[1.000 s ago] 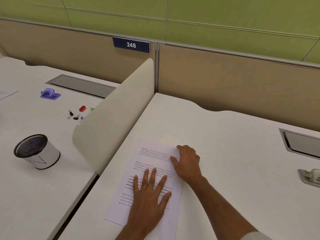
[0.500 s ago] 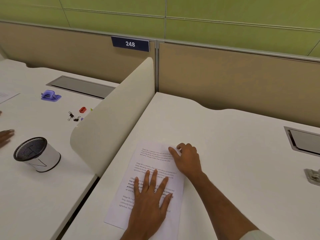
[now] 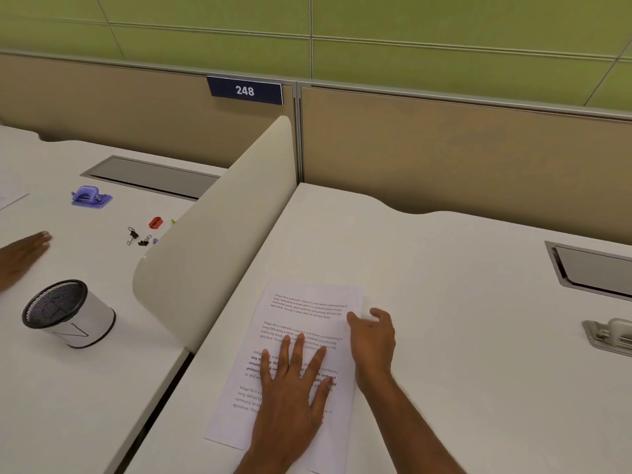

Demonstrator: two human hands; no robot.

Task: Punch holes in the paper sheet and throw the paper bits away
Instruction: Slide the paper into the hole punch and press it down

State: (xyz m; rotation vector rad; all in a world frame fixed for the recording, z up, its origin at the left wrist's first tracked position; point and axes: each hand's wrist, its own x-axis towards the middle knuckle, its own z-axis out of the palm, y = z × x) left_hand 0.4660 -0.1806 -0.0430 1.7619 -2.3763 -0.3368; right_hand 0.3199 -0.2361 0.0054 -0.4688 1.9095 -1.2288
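A printed paper sheet (image 3: 307,313) lies flat on the right-hand desk (image 3: 444,302). My left hand (image 3: 290,388) lies palm down on the sheet's lower half with its fingers spread. At the sheet's right edge is my right hand (image 3: 372,340): its thumb touches the paper and its fingers curl loosely just off the edge, holding nothing that I can see. A purple hole punch (image 3: 90,196) stands far back on the left-hand desk, out of reach of both hands. A silver metal device (image 3: 612,335) sits at the right border, partly cut off.
A curved cream divider (image 3: 219,234) separates the two desks. On the left desk stand a black mesh cup (image 3: 66,311), binder clips (image 3: 136,236) and a red sharpener (image 3: 155,222). Another person's hand (image 3: 22,254) reaches in from the left. A grey cable hatch (image 3: 595,268) is at right.
My right hand slid from the sheet's upper right part to its right edge. Another person's hand came in further from the left. My left hand stayed flat on the sheet.
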